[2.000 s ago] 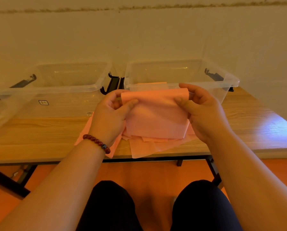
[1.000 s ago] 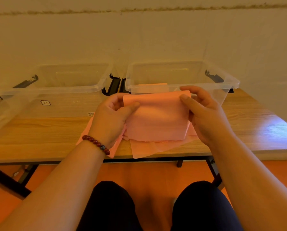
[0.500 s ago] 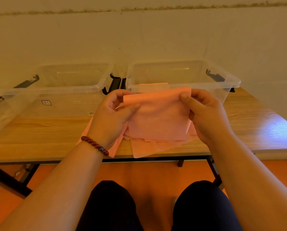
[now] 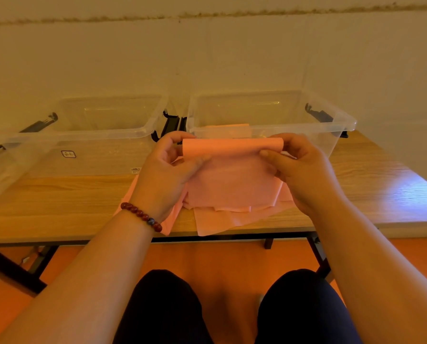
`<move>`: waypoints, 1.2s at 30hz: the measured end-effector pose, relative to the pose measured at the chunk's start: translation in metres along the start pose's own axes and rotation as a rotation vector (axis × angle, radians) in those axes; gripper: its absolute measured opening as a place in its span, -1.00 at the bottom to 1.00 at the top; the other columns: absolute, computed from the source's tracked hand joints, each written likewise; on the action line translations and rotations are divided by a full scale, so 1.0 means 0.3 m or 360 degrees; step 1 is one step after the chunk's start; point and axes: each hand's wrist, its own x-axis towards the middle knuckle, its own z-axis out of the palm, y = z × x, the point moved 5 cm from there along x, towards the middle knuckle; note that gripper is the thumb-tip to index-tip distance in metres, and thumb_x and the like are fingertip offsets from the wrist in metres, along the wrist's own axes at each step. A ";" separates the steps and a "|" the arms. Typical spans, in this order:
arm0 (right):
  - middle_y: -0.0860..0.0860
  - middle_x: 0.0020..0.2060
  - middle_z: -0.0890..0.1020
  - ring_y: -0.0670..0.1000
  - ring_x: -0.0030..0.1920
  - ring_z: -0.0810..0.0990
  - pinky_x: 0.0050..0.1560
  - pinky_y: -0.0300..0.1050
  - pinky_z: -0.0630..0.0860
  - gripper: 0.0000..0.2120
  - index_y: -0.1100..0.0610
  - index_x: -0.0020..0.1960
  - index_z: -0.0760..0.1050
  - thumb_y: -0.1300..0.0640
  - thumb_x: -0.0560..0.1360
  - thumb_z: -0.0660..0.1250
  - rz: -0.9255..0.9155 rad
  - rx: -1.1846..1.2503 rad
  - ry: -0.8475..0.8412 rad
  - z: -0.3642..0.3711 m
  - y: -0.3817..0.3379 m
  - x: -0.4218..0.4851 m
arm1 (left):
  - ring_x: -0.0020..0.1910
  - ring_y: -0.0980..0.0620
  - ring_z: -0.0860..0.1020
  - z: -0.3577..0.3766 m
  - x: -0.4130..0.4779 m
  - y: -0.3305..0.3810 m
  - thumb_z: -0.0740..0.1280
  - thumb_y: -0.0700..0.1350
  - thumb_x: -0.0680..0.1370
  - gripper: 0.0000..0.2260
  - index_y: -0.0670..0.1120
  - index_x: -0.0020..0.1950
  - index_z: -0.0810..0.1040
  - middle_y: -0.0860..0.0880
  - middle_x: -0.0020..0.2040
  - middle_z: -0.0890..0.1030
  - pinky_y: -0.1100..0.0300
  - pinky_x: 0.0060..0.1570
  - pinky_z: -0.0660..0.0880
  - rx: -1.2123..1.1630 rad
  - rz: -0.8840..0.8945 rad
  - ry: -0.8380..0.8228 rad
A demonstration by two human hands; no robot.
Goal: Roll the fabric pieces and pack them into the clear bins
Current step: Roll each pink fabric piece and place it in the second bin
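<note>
- The left hand [image 4: 165,170] grips the left end of a pink fabric piece [image 4: 232,180]. Its fingers and thumb curl round the cloth.
- The right hand [image 4: 304,170] pinches the right end, with the thumb on the near side.
- The top of the piece is turned over into a small roll [image 4: 232,146]. The rest hangs down flat between the two hands.
- The piece is held up over the middle of the tabletop [image 4: 58,202], close to the front edge.
- Under it lies a pile of pink pieces [image 4: 222,220]. One corner pokes out over the front edge.
- Two clear bins stand side by side along the back edge, by the wall.
- The right bin [image 4: 341,124] has something pink [image 4: 228,127] inside, by its near wall. I cannot tell if it is rolled.
- The left bin [image 4: 95,165] has a small label [image 4: 68,154] on its near wall.
- Black clips [image 4: 171,122] show between the bins.
- A red bead bracelet [image 4: 141,216] sits on the left wrist.
</note>
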 end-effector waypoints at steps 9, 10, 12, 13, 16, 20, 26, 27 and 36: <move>-0.07 -0.08 0.66 -0.17 -0.14 0.63 -0.06 -0.12 0.59 -0.70 -0.20 0.07 0.51 0.15 0.47 0.44 -0.0067 -0.0096 -0.0122 0.003 -0.010 -0.001 | -0.22 0.30 0.59 -0.009 0.006 -0.006 0.40 -0.09 0.49 -0.87 0.12 -0.03 0.52 0.11 -0.09 0.63 0.38 -0.36 0.51 0.0032 -0.0025 0.0064; -0.17 -0.07 0.64 -0.21 -0.12 0.63 -0.08 -0.18 0.60 -0.68 -0.19 0.05 0.52 0.19 0.45 0.46 -0.0073 -0.0109 -0.0139 0.003 -0.011 0.000 | -0.24 0.31 0.58 -0.009 0.007 -0.005 0.40 -0.08 0.50 -0.87 0.12 -0.03 0.52 0.12 -0.11 0.62 0.39 -0.37 0.50 0.0032 -0.0027 0.0071; -0.36 -0.15 0.60 -0.27 -0.13 0.62 -0.15 -0.32 0.57 -0.69 -0.13 0.02 0.54 0.23 0.43 0.47 -0.0070 -0.0123 -0.0149 0.003 -0.011 0.002 | -0.28 0.33 0.57 -0.009 0.006 -0.007 0.38 -0.07 0.51 -0.87 0.12 -0.01 0.50 0.14 -0.16 0.61 0.39 -0.38 0.50 0.0041 -0.0032 0.0079; -0.41 -0.21 0.58 -0.31 -0.16 0.60 -0.19 -0.38 0.54 -0.72 -0.09 0.02 0.55 0.24 0.44 0.46 -0.0074 -0.0130 -0.0136 0.002 -0.012 0.005 | -0.28 0.32 0.57 -0.006 0.005 -0.008 0.38 -0.07 0.51 -0.87 0.12 -0.01 0.48 0.14 -0.17 0.60 0.37 -0.37 0.51 0.0042 -0.0038 0.0069; -0.36 -0.27 0.60 -0.33 -0.20 0.57 -0.13 -0.31 0.57 -0.81 -0.05 -0.02 0.58 0.20 0.45 0.45 -0.0081 -0.0149 -0.0083 -0.002 -0.014 0.008 | -0.24 0.29 0.58 0.000 0.003 -0.011 0.40 -0.10 0.49 -0.83 0.13 0.00 0.49 0.11 -0.09 0.60 0.31 -0.34 0.56 0.0016 -0.0055 0.0010; -0.13 -0.22 0.66 -0.14 -0.18 0.62 0.01 0.04 0.59 -0.89 -0.07 -0.04 0.58 0.11 0.48 0.43 0.0023 0.0010 -0.0041 -0.003 -0.003 0.010 | -0.21 0.34 0.57 -0.001 0.000 -0.009 0.43 -0.14 0.47 -0.79 0.12 0.00 0.51 0.13 -0.05 0.60 0.35 -0.32 0.54 0.0039 -0.0028 -0.0001; -0.21 -0.05 0.63 -0.20 -0.13 0.64 -0.14 -0.23 0.60 -0.68 -0.17 0.06 0.54 0.19 0.43 0.46 -0.0046 -0.0002 -0.0175 0.008 -0.006 0.000 | -0.27 0.34 0.57 0.000 -0.006 -0.013 0.40 -0.13 0.50 -0.85 0.09 -0.02 0.52 0.28 -0.27 0.62 0.35 -0.38 0.53 0.0009 -0.0061 0.0032; -0.28 -0.09 0.63 -0.23 -0.14 0.64 -0.12 -0.22 0.60 -0.68 -0.15 0.04 0.56 0.21 0.43 0.47 -0.0045 -0.0016 -0.0170 0.008 -0.004 0.000 | -0.28 0.35 0.57 0.000 -0.007 -0.011 0.38 -0.13 0.50 -0.87 0.08 -0.02 0.51 0.30 -0.29 0.62 0.36 -0.39 0.52 0.0008 -0.0063 0.0019; -0.23 -0.19 0.65 -0.19 -0.11 0.62 0.03 -0.05 0.60 -0.85 -0.09 -0.02 0.60 0.13 0.46 0.45 -0.0063 -0.0110 0.0001 -0.003 0.001 0.007 | -0.20 0.35 0.57 -0.001 -0.012 -0.020 0.42 -0.16 0.48 -0.80 0.09 0.02 0.52 0.12 -0.02 0.59 0.35 -0.29 0.56 0.0078 -0.0049 -0.0006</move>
